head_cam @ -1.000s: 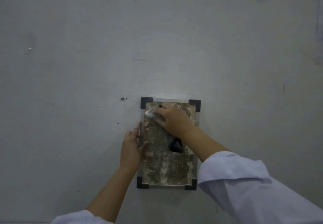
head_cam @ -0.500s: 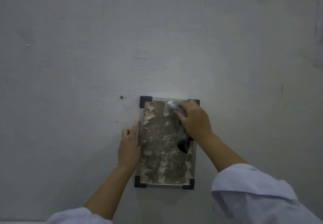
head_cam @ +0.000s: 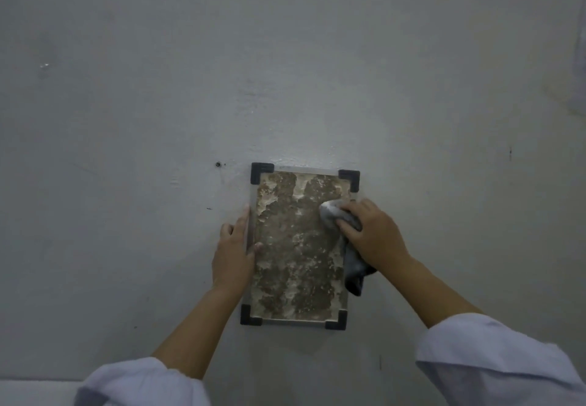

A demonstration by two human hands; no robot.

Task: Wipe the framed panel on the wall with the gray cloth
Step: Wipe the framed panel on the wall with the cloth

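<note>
Gray painted wall (head_cam: 126,120) all around, with a small dark screw (head_cam: 218,164) just left of the panel's top corner. Left hand (head_cam: 233,251) flat and open against the left edge of the framed panel (head_cam: 295,263), fingers pointing up, thumb tip lapping onto the mottled brown surface. Silver frame, black caps at all four corners, hanging upright. Gray cloth (head_cam: 344,240) bunched against the panel's right edge, its tail dangling below the wrist. Right hand (head_cam: 372,234) closed over the cloth, fingers pressing it onto the surface. Pale rolled sleeves (head_cam: 494,361) at both forearms.
</note>
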